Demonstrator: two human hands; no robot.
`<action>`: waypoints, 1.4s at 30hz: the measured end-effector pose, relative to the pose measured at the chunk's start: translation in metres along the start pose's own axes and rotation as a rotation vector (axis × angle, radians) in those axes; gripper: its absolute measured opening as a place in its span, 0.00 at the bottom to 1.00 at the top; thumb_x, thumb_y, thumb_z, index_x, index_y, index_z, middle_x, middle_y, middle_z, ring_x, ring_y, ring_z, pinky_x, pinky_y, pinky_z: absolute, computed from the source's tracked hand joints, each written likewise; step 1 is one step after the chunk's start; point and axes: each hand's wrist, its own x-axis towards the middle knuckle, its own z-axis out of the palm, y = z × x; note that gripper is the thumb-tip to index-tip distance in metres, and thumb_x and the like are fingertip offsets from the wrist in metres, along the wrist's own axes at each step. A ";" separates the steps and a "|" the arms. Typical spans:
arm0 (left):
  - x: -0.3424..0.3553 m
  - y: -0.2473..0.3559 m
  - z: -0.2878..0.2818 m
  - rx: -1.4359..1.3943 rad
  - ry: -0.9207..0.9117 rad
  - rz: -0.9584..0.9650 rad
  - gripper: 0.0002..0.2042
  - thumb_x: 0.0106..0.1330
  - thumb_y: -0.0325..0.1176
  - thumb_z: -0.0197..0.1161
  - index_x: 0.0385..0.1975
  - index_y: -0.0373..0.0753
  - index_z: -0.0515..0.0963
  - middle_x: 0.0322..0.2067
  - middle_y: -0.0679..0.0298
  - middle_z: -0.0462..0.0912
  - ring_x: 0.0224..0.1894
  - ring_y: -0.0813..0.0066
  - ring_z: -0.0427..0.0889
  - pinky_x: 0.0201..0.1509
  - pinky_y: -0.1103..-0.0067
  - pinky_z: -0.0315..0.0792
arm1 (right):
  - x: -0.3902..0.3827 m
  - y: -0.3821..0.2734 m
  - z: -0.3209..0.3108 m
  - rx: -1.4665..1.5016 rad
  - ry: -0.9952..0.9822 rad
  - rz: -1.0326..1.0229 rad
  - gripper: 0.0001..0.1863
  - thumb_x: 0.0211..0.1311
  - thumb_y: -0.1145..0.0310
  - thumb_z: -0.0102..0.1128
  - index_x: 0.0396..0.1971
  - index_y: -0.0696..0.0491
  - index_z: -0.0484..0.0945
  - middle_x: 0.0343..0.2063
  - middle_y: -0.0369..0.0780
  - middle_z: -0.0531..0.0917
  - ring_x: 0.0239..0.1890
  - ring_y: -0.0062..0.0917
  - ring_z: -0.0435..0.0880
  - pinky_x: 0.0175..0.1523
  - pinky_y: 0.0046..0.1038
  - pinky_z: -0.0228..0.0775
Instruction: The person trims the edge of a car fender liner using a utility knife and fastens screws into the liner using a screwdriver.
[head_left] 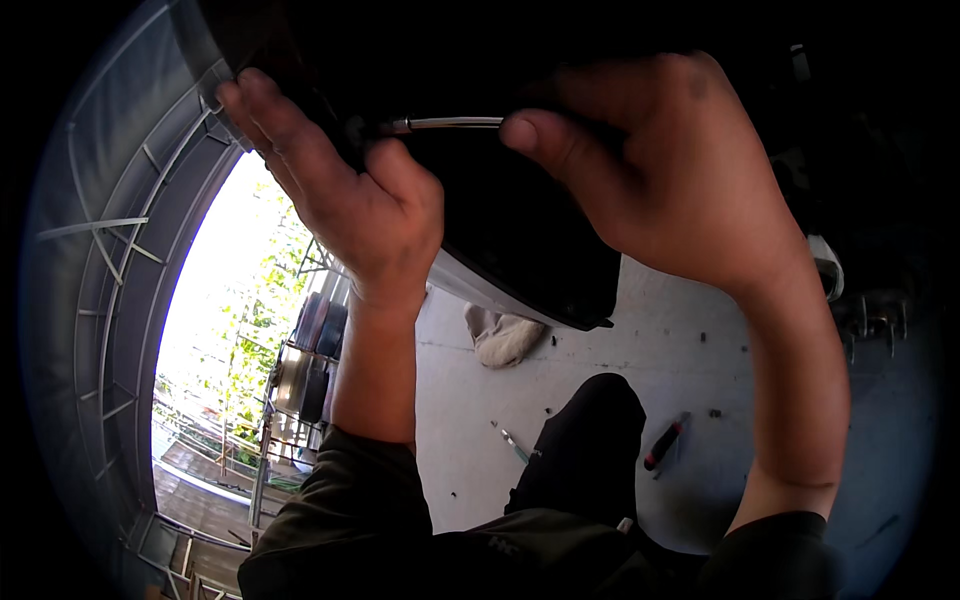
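Note:
In the upper middle, a screwdriver-like tool with a slim, shiny metal shaft (455,123) lies nearly level. Its wider end points left into the shadow under a dark panel (530,235). My right hand (650,170) is closed round the other end, the thumb along the shaft; its handle is hidden in the dark. On the left, my left hand (340,195) has its fingers stretched out flat against the edge of the dark panel. The thumb of that hand is up close to the shaft's left end. What the tip meets is too dark to see.
Below on the pale floor (460,390) lie a crumpled beige cloth item (505,335), a red-and-black handled tool (667,440), a slim teal-and-silver tool (514,445) and several small dark pieces. My bent knee (590,430) is beneath the panel. A loaded rack (305,370) stands left.

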 end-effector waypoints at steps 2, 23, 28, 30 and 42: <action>0.000 -0.001 0.000 0.013 -0.006 -0.003 0.44 0.65 0.28 0.52 0.82 0.32 0.40 0.80 0.34 0.43 0.83 0.34 0.40 0.84 0.51 0.44 | 0.010 -0.018 -0.015 0.209 -0.056 0.134 0.12 0.69 0.62 0.71 0.35 0.57 0.90 0.13 0.36 0.80 0.11 0.18 0.74 0.19 0.22 0.60; 0.005 0.003 0.010 -0.047 0.092 0.091 0.42 0.67 0.30 0.50 0.81 0.29 0.43 0.79 0.36 0.50 0.80 0.36 0.49 0.83 0.54 0.48 | 0.006 -0.002 0.003 -0.004 -0.072 -0.023 0.15 0.71 0.62 0.65 0.35 0.59 0.90 0.22 0.45 0.84 0.23 0.33 0.80 0.33 0.30 0.71; 0.005 0.015 0.010 -0.231 0.122 -0.141 0.42 0.61 0.24 0.45 0.81 0.29 0.46 0.77 0.41 0.59 0.76 0.50 0.66 0.79 0.68 0.59 | 0.006 -0.005 0.001 0.038 -0.108 0.047 0.16 0.72 0.62 0.63 0.35 0.60 0.90 0.24 0.47 0.85 0.27 0.37 0.82 0.37 0.32 0.73; 0.013 0.036 0.002 -0.304 0.051 -0.192 0.42 0.61 0.25 0.45 0.81 0.29 0.47 0.76 0.41 0.60 0.76 0.50 0.66 0.78 0.68 0.60 | 0.004 -0.008 -0.006 0.054 -0.129 0.102 0.16 0.72 0.62 0.63 0.35 0.60 0.90 0.25 0.48 0.85 0.28 0.38 0.83 0.38 0.33 0.74; -0.024 -0.050 0.049 -0.607 0.261 0.052 0.40 0.68 0.34 0.49 0.81 0.30 0.48 0.79 0.42 0.56 0.79 0.51 0.61 0.80 0.68 0.56 | 0.036 -0.055 -0.040 0.021 -0.366 0.375 0.18 0.73 0.62 0.59 0.35 0.62 0.90 0.30 0.54 0.88 0.35 0.48 0.87 0.47 0.37 0.80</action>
